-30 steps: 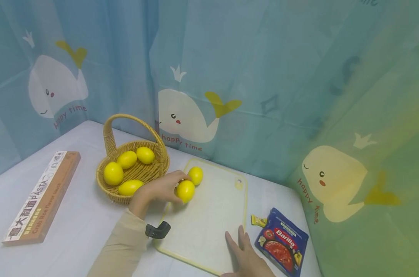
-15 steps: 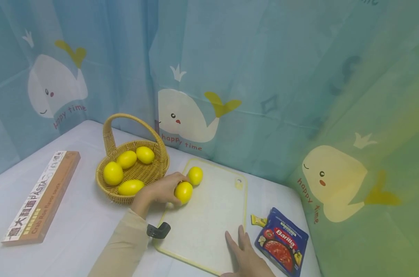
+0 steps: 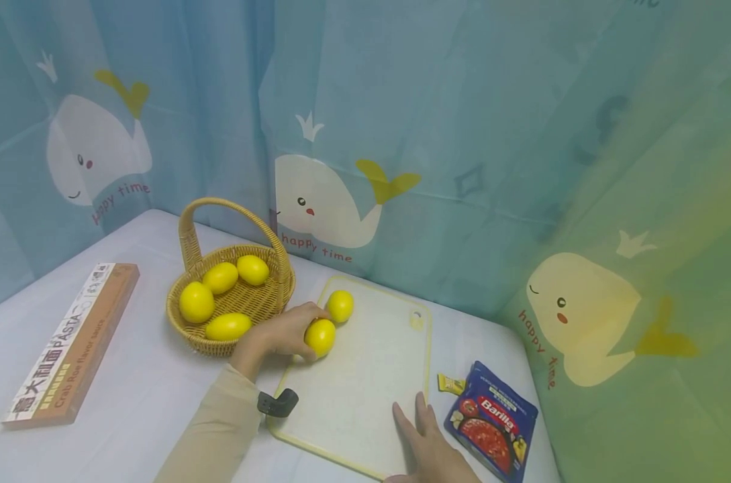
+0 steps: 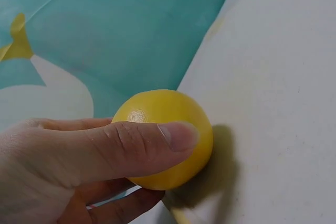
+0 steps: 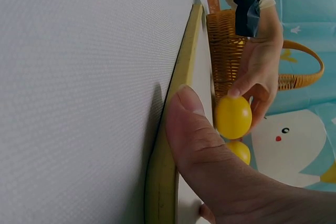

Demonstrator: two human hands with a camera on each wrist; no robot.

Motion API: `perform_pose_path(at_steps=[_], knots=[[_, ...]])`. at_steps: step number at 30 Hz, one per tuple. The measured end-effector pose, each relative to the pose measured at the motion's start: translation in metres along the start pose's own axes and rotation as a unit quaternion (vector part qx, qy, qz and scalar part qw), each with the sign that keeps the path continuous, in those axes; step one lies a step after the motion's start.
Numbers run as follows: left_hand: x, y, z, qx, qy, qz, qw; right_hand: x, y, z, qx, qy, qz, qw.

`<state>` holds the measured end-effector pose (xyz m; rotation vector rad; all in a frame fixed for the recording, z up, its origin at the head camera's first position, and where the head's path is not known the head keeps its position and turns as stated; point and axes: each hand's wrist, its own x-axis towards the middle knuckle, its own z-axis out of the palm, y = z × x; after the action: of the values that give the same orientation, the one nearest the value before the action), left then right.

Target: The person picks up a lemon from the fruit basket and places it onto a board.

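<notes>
In the head view, my left hand (image 3: 286, 331) holds a yellow lemon (image 3: 320, 338) over the left part of a white cutting board (image 3: 365, 389) with a yellow rim. The thumb lies across the near side of that lemon (image 4: 163, 106) in the left wrist view, fingers behind and beneath it. Just beyond sits a second lemon (image 3: 340, 306) on the board. My right hand (image 3: 431, 446) rests with spread fingers at the board's near right edge. Seen from the right wrist, its thumb (image 5: 194, 124) lies straight against the yellow rim (image 5: 181, 77).
A wicker basket (image 3: 283, 288) with a tall handle holds several lemons, left of the board. Far left lies a long pasta box (image 3: 72, 345). Right of the board are a blue Barilla sauce pouch (image 3: 492, 421) and a small yellow packet (image 3: 450, 384). A whale-print curtain (image 3: 462, 134) encloses the back.
My left hand and its lemon have shifted slightly toward me and to the left, then nearly stopped. The right hand has stayed in place on the board.
</notes>
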<state>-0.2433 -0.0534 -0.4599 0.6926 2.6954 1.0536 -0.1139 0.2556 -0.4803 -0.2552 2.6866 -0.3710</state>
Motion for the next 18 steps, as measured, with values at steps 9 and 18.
perform_pose_path(at_steps=[9,18], knots=[[-0.0005,0.0016,-0.0006,-0.009,-0.012,0.0,0.9999,-0.0023,0.0021,-0.0007,0.003,0.008,-0.015,0.9999],[-0.0007,0.0018,-0.0003,-0.013,-0.022,-0.007,0.9997,-0.0021,0.0012,-0.0008,0.004,0.002,-0.008,1.0]])
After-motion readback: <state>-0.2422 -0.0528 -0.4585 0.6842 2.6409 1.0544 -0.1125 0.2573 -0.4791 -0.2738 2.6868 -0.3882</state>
